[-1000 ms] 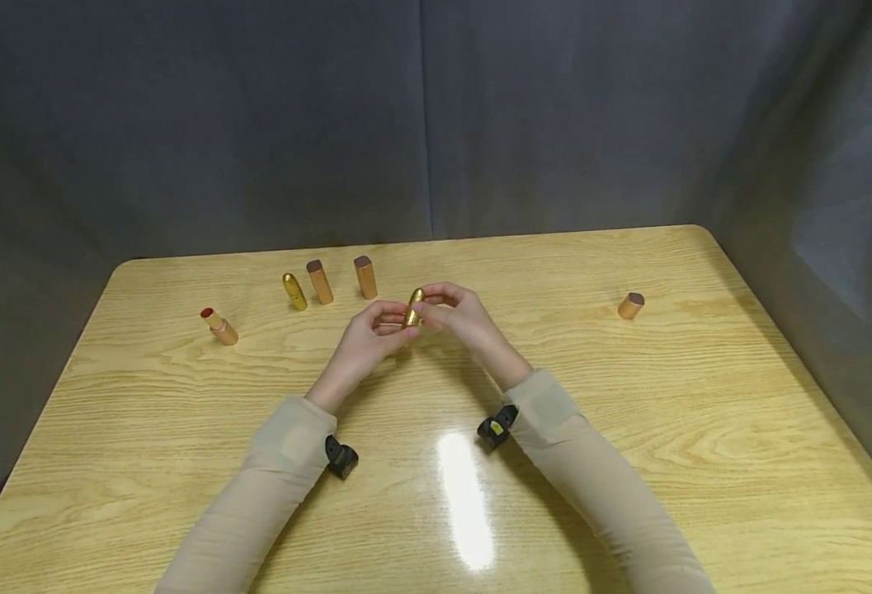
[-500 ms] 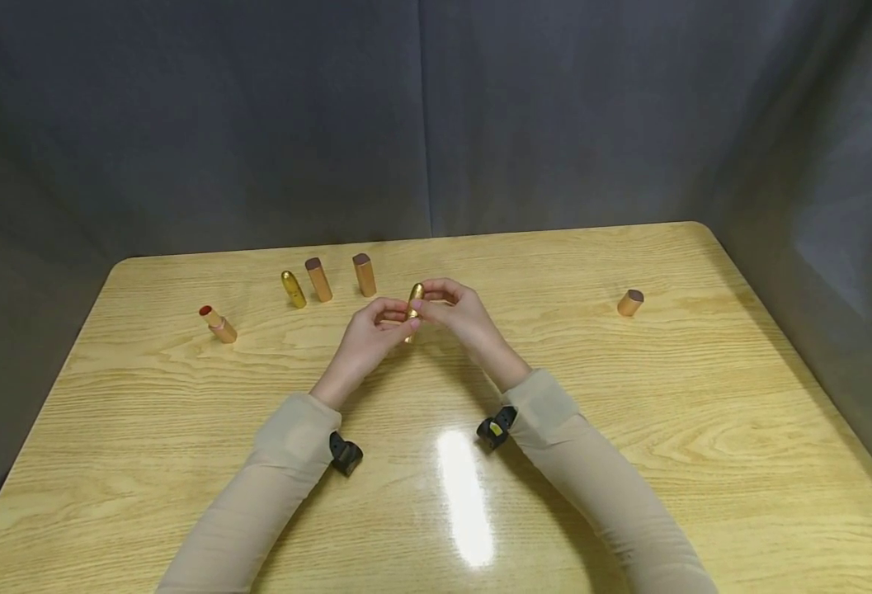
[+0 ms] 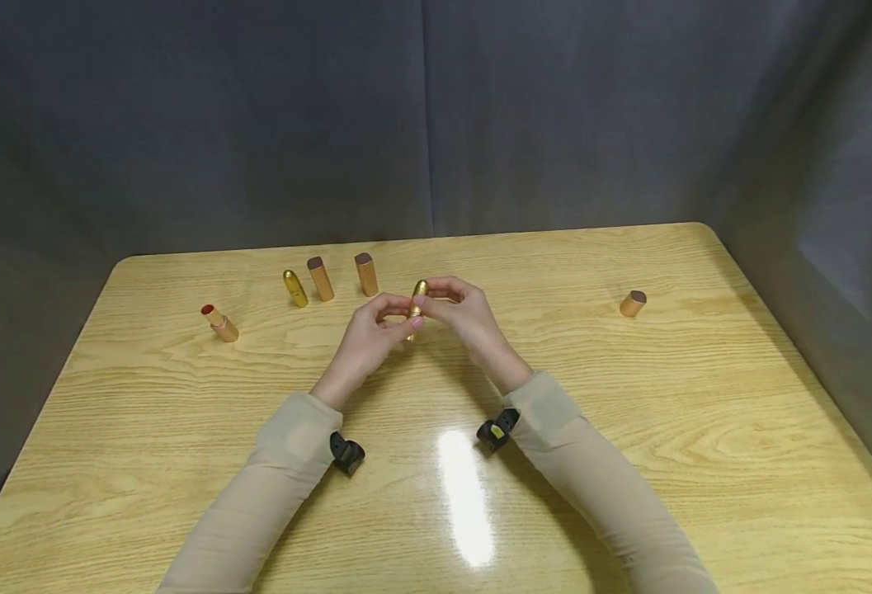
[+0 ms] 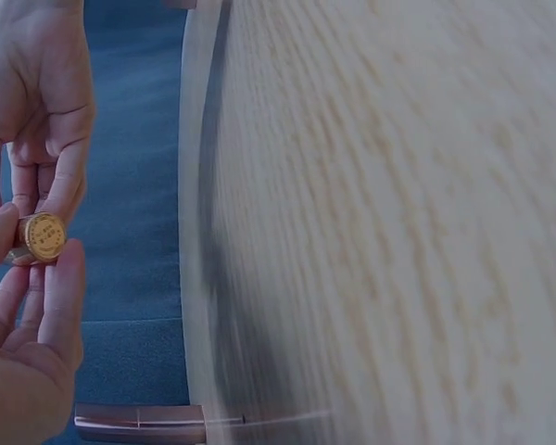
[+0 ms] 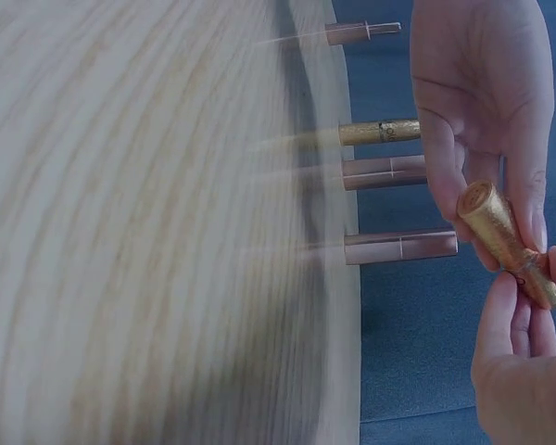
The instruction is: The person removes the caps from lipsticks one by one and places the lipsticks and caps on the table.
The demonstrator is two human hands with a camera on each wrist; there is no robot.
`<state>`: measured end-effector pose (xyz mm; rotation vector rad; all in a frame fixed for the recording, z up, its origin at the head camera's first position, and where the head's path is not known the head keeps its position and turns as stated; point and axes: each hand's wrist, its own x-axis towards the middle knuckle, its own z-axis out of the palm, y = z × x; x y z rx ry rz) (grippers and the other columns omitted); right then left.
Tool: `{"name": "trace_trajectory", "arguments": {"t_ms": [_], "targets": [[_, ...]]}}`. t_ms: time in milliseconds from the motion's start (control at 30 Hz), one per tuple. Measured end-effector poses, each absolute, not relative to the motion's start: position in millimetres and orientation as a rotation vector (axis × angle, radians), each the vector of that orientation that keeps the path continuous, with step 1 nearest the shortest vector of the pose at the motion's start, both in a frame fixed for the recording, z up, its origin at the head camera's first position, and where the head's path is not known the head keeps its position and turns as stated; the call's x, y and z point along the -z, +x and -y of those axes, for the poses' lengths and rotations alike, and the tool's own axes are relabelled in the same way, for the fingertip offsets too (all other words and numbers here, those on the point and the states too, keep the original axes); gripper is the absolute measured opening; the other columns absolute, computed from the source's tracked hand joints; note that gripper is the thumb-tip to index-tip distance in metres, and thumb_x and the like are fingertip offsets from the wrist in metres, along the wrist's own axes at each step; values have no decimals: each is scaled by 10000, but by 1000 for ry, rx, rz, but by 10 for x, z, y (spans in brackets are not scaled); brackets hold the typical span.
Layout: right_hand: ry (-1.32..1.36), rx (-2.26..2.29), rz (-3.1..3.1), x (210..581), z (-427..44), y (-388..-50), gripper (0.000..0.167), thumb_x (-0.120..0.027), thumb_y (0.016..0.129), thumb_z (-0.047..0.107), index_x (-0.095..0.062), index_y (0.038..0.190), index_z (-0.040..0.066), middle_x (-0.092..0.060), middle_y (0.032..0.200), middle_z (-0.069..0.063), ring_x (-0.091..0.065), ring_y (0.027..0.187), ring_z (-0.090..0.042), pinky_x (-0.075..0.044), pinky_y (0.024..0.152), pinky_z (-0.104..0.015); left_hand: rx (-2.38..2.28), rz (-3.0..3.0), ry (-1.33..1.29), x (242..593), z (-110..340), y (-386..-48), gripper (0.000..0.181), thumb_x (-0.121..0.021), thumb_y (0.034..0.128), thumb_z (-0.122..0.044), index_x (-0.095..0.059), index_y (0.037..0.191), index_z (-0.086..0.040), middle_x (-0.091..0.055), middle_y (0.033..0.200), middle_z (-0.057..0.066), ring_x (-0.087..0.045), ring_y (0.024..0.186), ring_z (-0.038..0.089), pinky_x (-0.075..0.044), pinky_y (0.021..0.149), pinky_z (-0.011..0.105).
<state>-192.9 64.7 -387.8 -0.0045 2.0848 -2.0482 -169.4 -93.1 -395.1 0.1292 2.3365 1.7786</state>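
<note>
Both hands hold one gold bullet-shaped lipstick tube (image 3: 421, 289) above the middle of the table. My left hand (image 3: 365, 337) pinches its lower part between thumb and fingers. My right hand (image 3: 471, 320) pinches the upper part near the rounded tip. In the right wrist view the tube (image 5: 491, 227) lies slanted, its flat base near the left hand's fingers. The embossed round base (image 4: 45, 236) faces the camera in the left wrist view. Fingers hide parts of the tube, so I cannot tell whether its cap is fully on.
On the wooden table (image 3: 591, 462), a second gold tube (image 3: 295, 289) stands beside two bronze tubes, one left (image 3: 320, 279) and one right (image 3: 365, 275). An uncapped lipstick (image 3: 220, 324) with a red top stands far left. One short bronze cap (image 3: 633, 304) stands at right. Dark curtains surround the table.
The gold tube has risen slightly between the hands, and its lower end now shows below my left thumb. Both hands stay almost in place; the other items have not moved.
</note>
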Motion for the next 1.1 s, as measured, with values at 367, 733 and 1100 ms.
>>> {"name": "trace_trajectory", "arguments": {"t_ms": [367, 733, 1100], "targets": [[-18, 2111, -1988, 3867, -682, -1931, 350, -634, 894, 55, -556, 1213, -66, -572, 972, 17, -572, 891, -71, -511, 803, -166, -1767, -2322, 131, 3945, 934, -1708, 352, -637, 927, -227, -573, 1233, -66, -592, 1238, 130, -620, 946, 329, -507, 748, 367], [9, 2182, -1866, 3865, -687, -1919, 366, -598, 907, 8, -507, 1244, -102, -567, 962, 12, -601, 847, -41, -538, 803, -146, -1755, -2325, 144, 3939, 936, -1704, 359, -636, 927, -216, -576, 1247, -64, -600, 1230, 135, -609, 955, 371, -533, 716, 361], [-14, 2220, -1822, 3890, -706, -1936, 357, -575, 923, 6, -499, 1256, -97, -588, 948, 33, -615, 846, -35, -540, 820, -159, -1747, -2301, 181, 3939, 955, -1718, 404, -633, 927, -183, -547, 1307, -74, -600, 1250, 151, -631, 942, 371, -560, 754, 413]]}}
